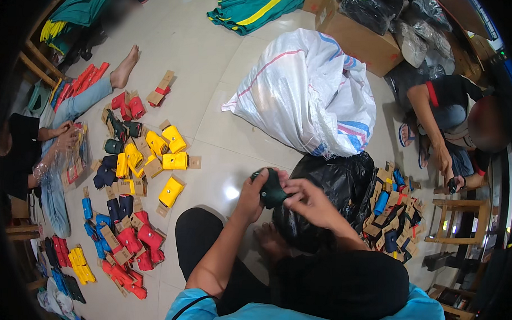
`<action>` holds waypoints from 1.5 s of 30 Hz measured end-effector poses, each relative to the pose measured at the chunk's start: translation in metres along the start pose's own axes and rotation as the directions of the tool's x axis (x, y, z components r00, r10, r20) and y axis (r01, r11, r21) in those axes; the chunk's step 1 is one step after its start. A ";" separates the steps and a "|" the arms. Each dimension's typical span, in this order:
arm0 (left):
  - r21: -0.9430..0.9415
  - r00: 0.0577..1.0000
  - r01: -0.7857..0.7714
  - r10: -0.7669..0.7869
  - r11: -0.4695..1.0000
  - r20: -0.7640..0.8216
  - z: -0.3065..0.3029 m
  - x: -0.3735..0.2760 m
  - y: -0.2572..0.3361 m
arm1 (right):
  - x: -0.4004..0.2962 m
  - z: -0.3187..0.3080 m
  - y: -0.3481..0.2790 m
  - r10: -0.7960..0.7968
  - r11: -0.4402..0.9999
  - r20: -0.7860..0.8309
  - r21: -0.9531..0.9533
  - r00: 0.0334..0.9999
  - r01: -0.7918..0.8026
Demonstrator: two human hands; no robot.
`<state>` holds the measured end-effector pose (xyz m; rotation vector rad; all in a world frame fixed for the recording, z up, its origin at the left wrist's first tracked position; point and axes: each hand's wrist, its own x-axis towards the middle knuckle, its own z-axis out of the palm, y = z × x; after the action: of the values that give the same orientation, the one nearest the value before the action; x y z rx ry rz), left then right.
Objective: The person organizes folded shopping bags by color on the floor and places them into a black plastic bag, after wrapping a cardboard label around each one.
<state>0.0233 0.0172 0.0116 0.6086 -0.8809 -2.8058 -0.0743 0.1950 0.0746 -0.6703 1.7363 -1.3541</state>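
Note:
A dark green folded fabric bag with a small metal snap is in front of me, above the tiled floor. My left hand grips it from the left side, thumb on top. The fingers of my right hand pinch its right edge. Just beyond and under my right arm lies a black plastic bag. To my left, folded yellow bags, red bags and blue bags are spread over the floor, many with brown card tags.
A large white woven sack stands ahead, with a cardboard box behind it. Tagged bags are heaped at my right, near a wooden stool. One person sits at left handling a clear plastic bag; another crouches at right.

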 end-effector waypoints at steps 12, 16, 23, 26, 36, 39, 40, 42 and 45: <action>-0.101 0.988 -0.010 -0.006 0.995 -0.155 -0.015 0.005 0.003 | -0.082 -0.138 0.126 0.364 0.441 -0.534 -0.623 0.763 -0.646; -0.074 0.997 -0.045 0.040 0.996 -0.062 -0.006 0.011 0.004 | -0.106 -0.135 0.233 0.175 0.912 -0.488 -0.248 0.855 -0.328; -0.037 0.958 -0.088 0.075 0.995 -0.275 -0.016 -0.001 0.009 | -0.113 -0.069 0.208 0.191 0.454 -0.560 -0.677 0.806 -0.578; -0.018 0.962 -0.143 0.135 0.990 -0.239 -0.018 0.016 0.001 | -0.083 0.019 0.210 0.173 0.304 -0.237 -0.911 0.956 -0.280; 0.020 0.969 -0.206 0.207 0.978 -0.133 -0.034 0.024 -0.013 | -0.041 0.141 0.180 0.599 0.547 -0.027 -0.717 0.801 -0.433; 0.011 0.964 -0.243 0.243 0.970 -0.109 -0.029 0.023 -0.008 | -0.041 0.134 0.204 0.599 0.545 -0.009 -0.728 0.801 -0.416; 0.016 0.962 -0.252 0.252 0.968 -0.104 -0.026 0.024 -0.006 | -0.041 0.132 0.210 0.590 0.552 -0.012 -0.724 0.807 -0.414; 0.023 0.959 -0.266 0.267 0.964 -0.092 -0.027 0.024 -0.005 | -0.052 0.133 0.228 0.322 0.363 0.023 -0.926 0.947 -0.101; -0.046 0.962 -0.261 0.256 0.964 -0.100 -0.032 0.022 -0.009 | -0.060 0.055 0.224 0.053 0.117 -0.082 -0.989 0.995 -0.087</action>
<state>0.0163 0.0024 -0.0253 0.5659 -0.7936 -2.5380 0.0199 0.2773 -0.1285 -1.2378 2.5603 0.2042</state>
